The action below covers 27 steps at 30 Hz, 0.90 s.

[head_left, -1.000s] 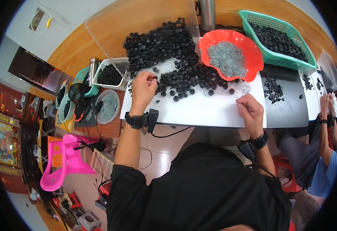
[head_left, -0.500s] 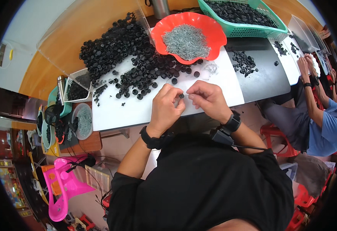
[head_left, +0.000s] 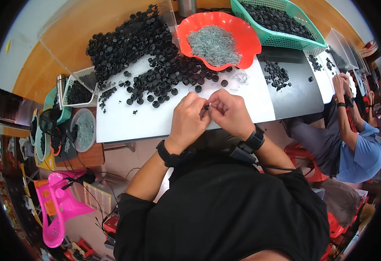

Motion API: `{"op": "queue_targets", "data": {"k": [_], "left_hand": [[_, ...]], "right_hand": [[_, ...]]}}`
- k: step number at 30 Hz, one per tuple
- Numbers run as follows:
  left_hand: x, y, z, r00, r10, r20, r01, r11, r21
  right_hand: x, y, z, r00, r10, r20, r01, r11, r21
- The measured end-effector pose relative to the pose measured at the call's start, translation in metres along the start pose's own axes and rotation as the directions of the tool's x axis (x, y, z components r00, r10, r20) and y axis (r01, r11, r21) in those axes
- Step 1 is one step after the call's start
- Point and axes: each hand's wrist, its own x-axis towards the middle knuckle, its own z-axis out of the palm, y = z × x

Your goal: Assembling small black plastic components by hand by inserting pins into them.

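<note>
Close to the table's front edge, my left hand (head_left: 186,121) pinches a small black plastic part (head_left: 206,107) between thumb and fingers. My right hand (head_left: 231,114) meets it there, its thumb and fingertips pressed together at the part. Whatever those right fingertips hold is too small to make out. Just beyond my hands, many round black caps (head_left: 160,82) lie loose on the white tabletop (head_left: 247,102). They spread back into a heap inside a clear tipped bin (head_left: 66,56). A red scalloped bowl (head_left: 251,43) behind my right hand holds a pile of thin silver metal pieces (head_left: 214,43).
A green basket (head_left: 286,41) of black parts stands at the back right. More black parts (head_left: 277,76) lie on a dark board (head_left: 297,98). A co-worker in a blue shirt (head_left: 362,150) sits at the right. Tubs (head_left: 92,130) and a pink plastic chair (head_left: 64,200) are at the left.
My right hand has moved left, closing the gap to my left hand, and its fingertips now meet the black part. The whole view has shifted slightly.
</note>
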Motion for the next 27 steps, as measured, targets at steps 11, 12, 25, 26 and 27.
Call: {"op": "queue_targets", "data": {"k": [11,12,25,26,27], "left_hand": [[-0.002,-0.005,-0.004,1.0,0.006,-0.022,-0.008,0.995,-0.095],[-0.002,-0.003,-0.006,0.998,-0.067,-0.019,0.061,0.97,-0.234],[-0.003,0.012,0.003,0.964,-0.263,0.05,0.22,0.672,-0.707],[-0.003,0.013,0.002,0.964,-0.264,0.041,0.22,0.699,-0.68],[-0.004,0.013,0.003,0.963,-0.265,0.044,0.224,0.702,-0.676]], "right_hand": [[0.01,0.014,-0.009,0.981,0.143,0.128,-0.154,0.984,0.085],[0.009,0.013,-0.013,0.967,0.217,0.13,-0.247,0.924,0.291],[-0.005,0.018,-0.014,0.958,0.254,0.132,-0.262,0.588,0.766],[-0.006,0.019,-0.014,0.96,0.251,0.126,-0.254,0.585,0.77],[-0.005,0.018,-0.014,0.96,0.251,0.127,-0.254,0.58,0.774]]}}
